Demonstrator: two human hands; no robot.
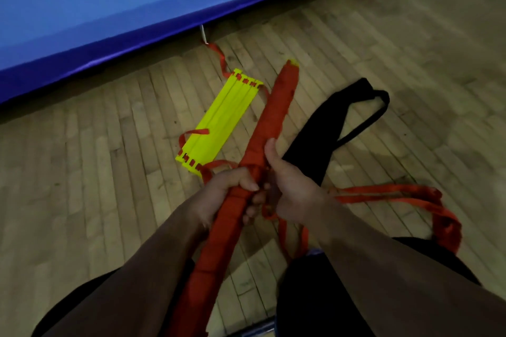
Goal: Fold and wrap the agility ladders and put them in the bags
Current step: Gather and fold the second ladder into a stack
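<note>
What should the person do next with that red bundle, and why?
Probably wind the loose red strap around the red bundle again. Both hands, left hand and right hand, grip the bundle's middle, strap trails across the floor, and the black bag lies unfilled.

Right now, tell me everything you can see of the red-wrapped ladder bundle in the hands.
The wrapped ladder bundle is a long, narrow stick of stacked rungs bound in red webbing, with yellow plastic showing only at its far tip. It slants away from the person, above the wooden floor. The left hand grips its middle; the right hand holds it alongside, thumb up. Loose red strap trails right.
</note>
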